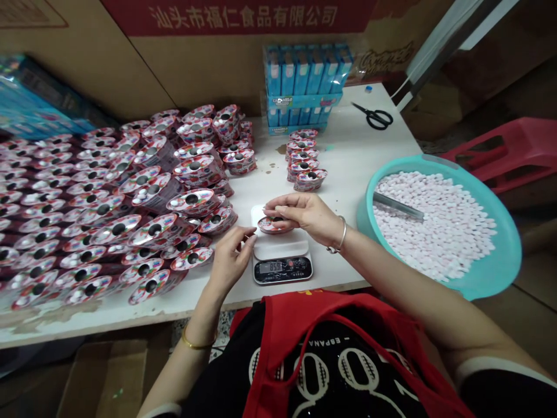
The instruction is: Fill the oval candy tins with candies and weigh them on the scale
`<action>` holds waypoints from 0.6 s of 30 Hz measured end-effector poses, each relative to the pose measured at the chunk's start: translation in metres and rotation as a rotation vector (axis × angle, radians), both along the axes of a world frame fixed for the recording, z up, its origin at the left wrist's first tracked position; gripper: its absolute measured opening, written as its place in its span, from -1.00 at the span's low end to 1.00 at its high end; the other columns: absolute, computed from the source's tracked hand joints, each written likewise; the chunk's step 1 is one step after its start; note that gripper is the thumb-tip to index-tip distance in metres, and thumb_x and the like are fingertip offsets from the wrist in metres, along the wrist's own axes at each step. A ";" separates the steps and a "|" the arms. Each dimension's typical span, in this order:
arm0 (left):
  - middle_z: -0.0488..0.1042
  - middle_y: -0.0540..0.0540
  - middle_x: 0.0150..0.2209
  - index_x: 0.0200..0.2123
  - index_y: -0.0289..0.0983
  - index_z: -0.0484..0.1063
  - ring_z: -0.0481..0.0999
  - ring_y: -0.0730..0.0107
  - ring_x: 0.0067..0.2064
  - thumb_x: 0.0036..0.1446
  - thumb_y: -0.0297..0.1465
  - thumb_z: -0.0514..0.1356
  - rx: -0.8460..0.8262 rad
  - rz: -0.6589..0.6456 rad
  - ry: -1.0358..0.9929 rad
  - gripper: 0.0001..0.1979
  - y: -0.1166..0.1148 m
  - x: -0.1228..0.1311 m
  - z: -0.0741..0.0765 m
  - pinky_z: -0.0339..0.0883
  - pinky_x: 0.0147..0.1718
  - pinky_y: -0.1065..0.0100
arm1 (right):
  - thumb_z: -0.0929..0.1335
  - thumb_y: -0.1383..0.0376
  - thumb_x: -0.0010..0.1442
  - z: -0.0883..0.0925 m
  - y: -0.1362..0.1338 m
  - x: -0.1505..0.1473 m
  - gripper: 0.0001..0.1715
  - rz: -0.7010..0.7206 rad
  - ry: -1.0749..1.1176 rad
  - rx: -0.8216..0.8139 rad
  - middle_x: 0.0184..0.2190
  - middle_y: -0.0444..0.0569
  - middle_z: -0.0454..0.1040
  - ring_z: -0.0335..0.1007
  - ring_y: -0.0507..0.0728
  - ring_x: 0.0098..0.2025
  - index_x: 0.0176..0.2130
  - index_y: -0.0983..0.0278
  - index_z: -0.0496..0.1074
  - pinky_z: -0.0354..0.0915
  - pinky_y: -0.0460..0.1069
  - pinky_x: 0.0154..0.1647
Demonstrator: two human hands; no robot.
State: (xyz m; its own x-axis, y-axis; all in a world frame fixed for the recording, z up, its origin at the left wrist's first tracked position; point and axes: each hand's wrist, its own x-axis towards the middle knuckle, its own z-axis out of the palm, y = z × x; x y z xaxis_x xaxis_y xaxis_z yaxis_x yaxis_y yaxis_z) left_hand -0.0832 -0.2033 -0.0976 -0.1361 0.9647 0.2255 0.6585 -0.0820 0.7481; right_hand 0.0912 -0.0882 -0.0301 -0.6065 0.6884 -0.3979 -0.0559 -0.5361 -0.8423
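Observation:
A digital scale [282, 270] lies in front of me, with lit digits on its display. On its white plate stands a red-and-white oval-topped candy pack [272, 225]. My right hand [307, 216] is over this pack from the right, its thumb and fingers pressed together above the opening; whatever is between them is hidden. To the left of the plate, my left hand [232, 255] is closed, thumb against fingertips, and I cannot make out what it holds. In a turquoise basin [439, 162] on the right are many small white-pink candies [439, 226].
Many similar packs [117, 226] crowd the table's left side, some with white candies on top. A short row of packs [307, 174] stands behind the scale. Blue boxes [302, 87], scissors [376, 118], a metal scoop [398, 207] in the basin and a red stool [513, 151] are around.

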 end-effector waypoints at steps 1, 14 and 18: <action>0.50 -0.08 -0.29 -0.16 -0.27 0.46 0.42 0.49 -0.34 0.23 -0.35 0.11 0.002 0.002 0.001 -0.81 0.000 0.000 0.001 0.28 -0.40 0.44 | 0.36 0.45 0.14 0.000 0.000 0.000 -0.90 -0.002 0.003 0.003 -0.28 0.02 0.55 0.52 0.04 -0.21 -0.29 0.33 0.49 0.48 -0.06 -0.22; 0.51 -0.08 -0.28 -0.18 -0.27 0.46 0.40 0.50 -0.37 0.22 -0.35 0.11 -0.001 0.056 0.043 -0.82 -0.006 -0.007 0.001 0.27 -0.41 0.44 | 0.40 0.12 0.15 0.001 0.005 0.053 -0.70 -0.107 -0.180 0.260 -0.58 -0.20 0.38 0.05 -0.12 -0.65 -0.31 0.30 0.36 -0.09 -0.15 -0.66; 0.52 -0.09 -0.26 -0.18 -0.26 0.46 0.42 0.48 -0.35 0.22 -0.34 0.11 0.006 0.045 0.046 -0.81 -0.003 -0.003 0.004 0.29 -0.40 0.43 | 0.42 0.01 0.08 -0.003 0.000 0.036 -0.59 -0.051 -0.255 0.474 -0.65 -0.25 0.26 0.10 -0.08 -0.58 -0.46 0.27 0.31 0.04 -0.12 -0.56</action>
State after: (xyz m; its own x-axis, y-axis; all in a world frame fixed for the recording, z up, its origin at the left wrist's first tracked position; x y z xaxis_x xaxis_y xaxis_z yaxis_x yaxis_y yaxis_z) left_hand -0.0867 -0.2064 -0.0939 -0.1684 0.9565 0.2381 0.6951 -0.0561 0.7167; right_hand 0.1273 -0.0879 -0.0331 -0.4923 0.8544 -0.1664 0.1656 -0.0958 -0.9815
